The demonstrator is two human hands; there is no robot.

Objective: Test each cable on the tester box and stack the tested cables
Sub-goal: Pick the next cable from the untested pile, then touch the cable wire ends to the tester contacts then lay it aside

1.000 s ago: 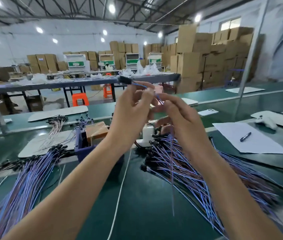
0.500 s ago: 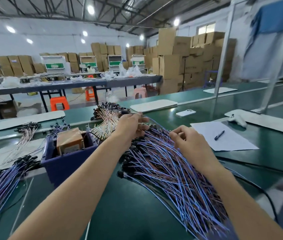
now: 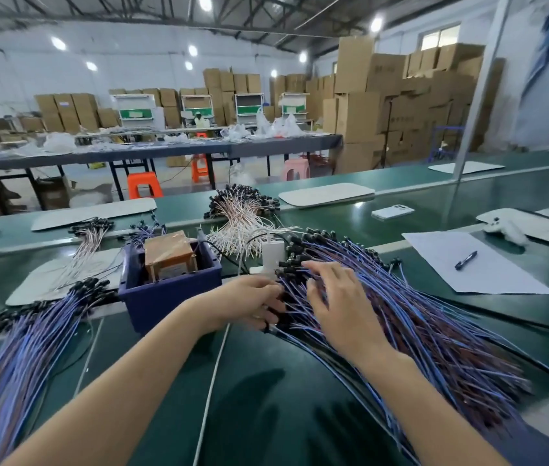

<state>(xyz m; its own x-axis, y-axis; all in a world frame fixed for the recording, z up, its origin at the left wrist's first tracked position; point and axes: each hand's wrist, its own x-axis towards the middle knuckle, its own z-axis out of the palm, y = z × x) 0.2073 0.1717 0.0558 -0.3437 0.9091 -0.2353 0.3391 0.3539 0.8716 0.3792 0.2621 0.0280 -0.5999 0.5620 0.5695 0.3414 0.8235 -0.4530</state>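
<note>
Glossy green bench [image 3: 266,415], plastic-sheathed cables [image 3: 434,331]

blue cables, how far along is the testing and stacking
Looks done: a bundle of blue cables lies stacked left of the blue bin, likely tested. In hand: both hands work the big right pile, right hand spread on it, left hand curled at its connector ends. Left: that pile is large, so plenty remains.

head-worn view, forward and down, close over green bench [image 3: 266,415]

Left grip [image 3: 249,302]: lowering, curling onto the blue cable pile's [image 3: 434,331] connector edge.
Right grip [image 3: 340,307]: sliding forward, fingers spreading over it.
</note>
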